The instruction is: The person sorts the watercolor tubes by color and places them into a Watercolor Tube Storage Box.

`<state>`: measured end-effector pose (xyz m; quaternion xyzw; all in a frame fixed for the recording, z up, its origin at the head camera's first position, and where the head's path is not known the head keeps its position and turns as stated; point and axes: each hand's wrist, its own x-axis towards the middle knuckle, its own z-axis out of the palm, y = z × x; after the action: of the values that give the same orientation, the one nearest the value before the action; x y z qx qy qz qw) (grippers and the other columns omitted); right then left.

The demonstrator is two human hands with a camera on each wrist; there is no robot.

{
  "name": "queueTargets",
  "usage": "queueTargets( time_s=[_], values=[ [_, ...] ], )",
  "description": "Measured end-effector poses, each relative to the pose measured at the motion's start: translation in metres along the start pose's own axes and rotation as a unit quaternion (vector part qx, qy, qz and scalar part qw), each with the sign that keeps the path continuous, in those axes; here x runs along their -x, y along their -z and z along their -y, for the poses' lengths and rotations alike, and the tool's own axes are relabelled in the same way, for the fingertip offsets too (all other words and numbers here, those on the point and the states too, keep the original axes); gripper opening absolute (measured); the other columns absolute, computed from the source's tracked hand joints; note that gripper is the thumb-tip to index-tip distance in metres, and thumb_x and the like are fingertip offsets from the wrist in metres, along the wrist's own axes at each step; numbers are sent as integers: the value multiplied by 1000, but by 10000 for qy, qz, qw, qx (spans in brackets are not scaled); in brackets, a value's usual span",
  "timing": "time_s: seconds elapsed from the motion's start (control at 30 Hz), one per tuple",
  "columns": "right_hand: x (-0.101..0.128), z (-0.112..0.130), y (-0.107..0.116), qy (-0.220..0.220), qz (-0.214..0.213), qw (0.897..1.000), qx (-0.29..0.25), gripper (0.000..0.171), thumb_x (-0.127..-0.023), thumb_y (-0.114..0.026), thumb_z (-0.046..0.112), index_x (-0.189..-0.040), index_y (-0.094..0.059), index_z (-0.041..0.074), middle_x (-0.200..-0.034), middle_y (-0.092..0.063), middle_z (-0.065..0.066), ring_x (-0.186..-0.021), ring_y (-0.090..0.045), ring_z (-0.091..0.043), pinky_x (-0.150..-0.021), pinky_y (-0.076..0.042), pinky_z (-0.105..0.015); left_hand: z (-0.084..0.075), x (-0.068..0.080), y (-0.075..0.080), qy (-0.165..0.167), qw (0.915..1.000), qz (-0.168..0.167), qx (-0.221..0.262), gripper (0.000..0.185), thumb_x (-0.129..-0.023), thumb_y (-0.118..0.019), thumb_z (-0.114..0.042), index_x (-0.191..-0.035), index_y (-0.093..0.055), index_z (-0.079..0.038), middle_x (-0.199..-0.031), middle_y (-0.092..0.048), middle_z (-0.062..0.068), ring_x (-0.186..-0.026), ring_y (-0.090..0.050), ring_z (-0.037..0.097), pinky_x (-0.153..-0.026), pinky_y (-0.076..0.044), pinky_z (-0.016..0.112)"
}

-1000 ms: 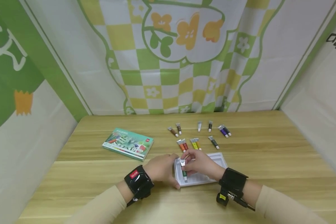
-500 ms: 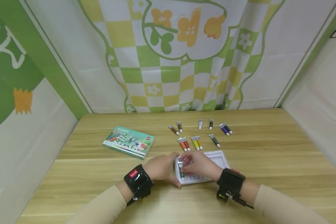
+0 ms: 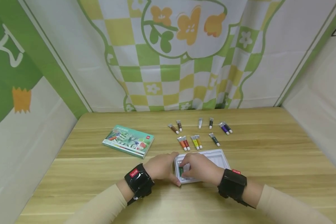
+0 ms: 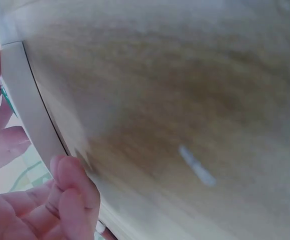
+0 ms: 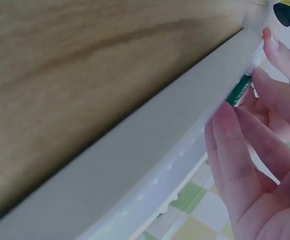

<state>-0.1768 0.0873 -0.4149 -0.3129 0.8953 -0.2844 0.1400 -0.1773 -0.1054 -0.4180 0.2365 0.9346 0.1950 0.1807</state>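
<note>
A white plastic tray (image 3: 222,154) with moulded slots lies on the wooden table. My left hand (image 3: 160,168) grips its left end, thumb at the near corner and fingers at the far one. At the tray's left end, a green paint tube (image 3: 180,171) lies lengthwise in the slot beside the rim. My right hand (image 3: 203,167) is over the tray, holding the tube between thumb and fingertips. The right wrist view shows the green tube (image 5: 239,91) just above the tray's side wall (image 5: 135,135), between the fingers; the hand covers part of it.
A teal illustrated box (image 3: 128,141) lies to the left. Behind the tray are orange (image 3: 182,143) and red (image 3: 186,143) tubes, two yellow tubes (image 3: 195,142) and a dark green tube (image 3: 214,139). Farther back lie brown (image 3: 173,128), white (image 3: 200,123), black (image 3: 211,123) and purple (image 3: 223,128) tubes.
My right hand has brought the green paint tube down and left into the tray's left slot, its fingers now covering more of it. The left hand keeps its hold on the tray.
</note>
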Motion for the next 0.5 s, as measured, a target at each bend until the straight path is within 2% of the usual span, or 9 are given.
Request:
queueTargets(
  time_s=[0.13,0.33,0.5],
  values=[
    [2,4,2,-48,36,9998,204,24,-84,-83,5,-107,-78,0,-107,-72,-10,-103,-67,-27,-90,-55,-44,-4,-2,3,-20,9999,28,113,105,-65,-97,-43,-147,-47,-2,-130,-66,17,-114,-65,29,-97,-52,43],
    [2,8,4,-169,135,9982,561,27,-83,-85,9,-108,-77,1,-107,-71,-9,-101,-68,-25,-88,-55,-41,-8,-2,4,-47,9998,33,201,105,-65,-98,-42,-148,-47,-3,-130,-67,17,-113,-66,29,-97,-52,44],
    [-4,10,3,32,344,9965,758,27,-83,-85,11,-108,-78,2,-107,-72,-9,-99,-69,-24,-85,-56,-38,-4,4,3,-51,9997,14,255,104,-64,-98,-40,-146,-47,0,-126,-68,19,-110,-66,31,-96,-52,46]
  ],
)
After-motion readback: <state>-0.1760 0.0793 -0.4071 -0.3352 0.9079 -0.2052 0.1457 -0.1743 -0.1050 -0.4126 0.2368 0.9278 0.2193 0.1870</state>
